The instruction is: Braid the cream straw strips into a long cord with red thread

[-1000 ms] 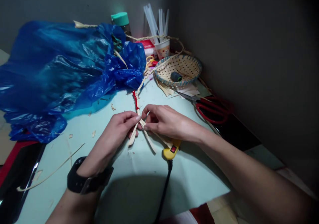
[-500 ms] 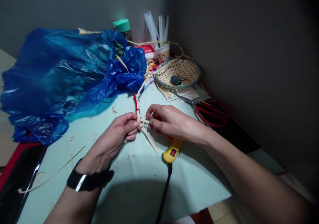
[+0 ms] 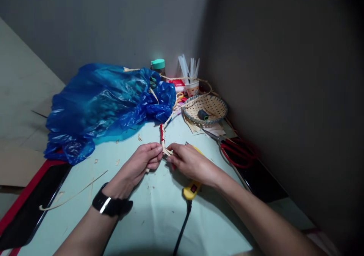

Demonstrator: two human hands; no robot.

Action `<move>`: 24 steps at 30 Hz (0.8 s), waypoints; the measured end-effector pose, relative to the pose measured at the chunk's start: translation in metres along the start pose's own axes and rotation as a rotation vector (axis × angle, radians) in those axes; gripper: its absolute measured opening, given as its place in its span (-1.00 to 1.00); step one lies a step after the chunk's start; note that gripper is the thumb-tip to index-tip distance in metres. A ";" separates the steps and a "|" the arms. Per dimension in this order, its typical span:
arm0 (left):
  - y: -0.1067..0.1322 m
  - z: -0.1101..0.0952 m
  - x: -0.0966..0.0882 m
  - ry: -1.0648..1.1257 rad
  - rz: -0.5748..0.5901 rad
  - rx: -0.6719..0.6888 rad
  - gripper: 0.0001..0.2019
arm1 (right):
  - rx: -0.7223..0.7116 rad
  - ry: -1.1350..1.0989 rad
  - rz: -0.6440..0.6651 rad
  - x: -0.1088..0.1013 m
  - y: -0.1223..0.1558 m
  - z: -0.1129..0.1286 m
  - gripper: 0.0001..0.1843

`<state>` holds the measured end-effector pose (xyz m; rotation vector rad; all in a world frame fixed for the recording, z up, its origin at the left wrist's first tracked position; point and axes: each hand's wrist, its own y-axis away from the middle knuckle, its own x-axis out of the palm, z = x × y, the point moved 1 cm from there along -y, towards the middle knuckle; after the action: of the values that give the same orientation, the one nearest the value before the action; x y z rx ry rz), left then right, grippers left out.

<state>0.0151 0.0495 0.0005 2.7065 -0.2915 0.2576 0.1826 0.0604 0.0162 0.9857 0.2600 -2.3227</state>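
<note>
A pale plant-fibre braid [image 3: 168, 121] runs from my fingers back across the table beside the basket. My left hand [image 3: 145, 158] pinches the braid at its near end, thumb against the fingers. Close on its right, my right hand [image 3: 190, 162] grips loose fibre strands [image 3: 167, 152] that fan out from the braid. A thin red strip [image 3: 161, 131] lies along the braid just beyond my fingertips. Beneath my right hand is a yellow-handled corded tool [image 3: 191, 190], its front part mostly covered.
A blue plastic bag [image 3: 113, 104] fills the back left. At the back right sit a woven basket [image 3: 218, 107] with a dark thread spool [image 3: 203, 115], a paper cup [image 3: 192, 89] of translucent sticks, a green-lidded jar [image 3: 158, 64], and red-handled scissors [image 3: 239, 151]. Fibre scraps dot the table.
The view has tilted up, so the table things sit lower. My right hand has come closer to my left, and the strands that hung below my fingers are now gathered at my right hand.
</note>
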 end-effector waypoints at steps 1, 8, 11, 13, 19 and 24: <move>0.000 0.001 -0.001 0.005 -0.024 -0.006 -0.79 | -0.003 0.072 -0.019 0.000 0.001 0.001 -0.83; 0.001 0.015 0.001 -0.023 -0.161 0.047 -0.78 | 0.014 0.353 -0.035 0.012 0.006 0.010 -0.82; 0.001 0.014 0.004 -0.068 -0.170 0.062 -0.79 | 0.023 0.385 -0.031 0.014 0.007 0.013 -0.83; 0.001 0.012 0.006 -0.103 -0.169 0.076 -0.79 | 0.024 0.388 -0.021 0.014 0.009 0.015 -0.81; -0.006 0.020 0.005 -0.243 -0.207 0.145 -0.86 | 0.005 0.262 -0.010 -0.012 0.012 0.030 -0.68; -0.017 0.026 0.004 -0.467 -0.297 0.218 -0.87 | -0.046 0.434 -0.161 -0.056 -0.022 0.046 -0.72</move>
<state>0.0266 0.0531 -0.0287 2.9489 0.0164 -0.4582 0.1728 0.0853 0.0876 1.4873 0.5809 -2.2063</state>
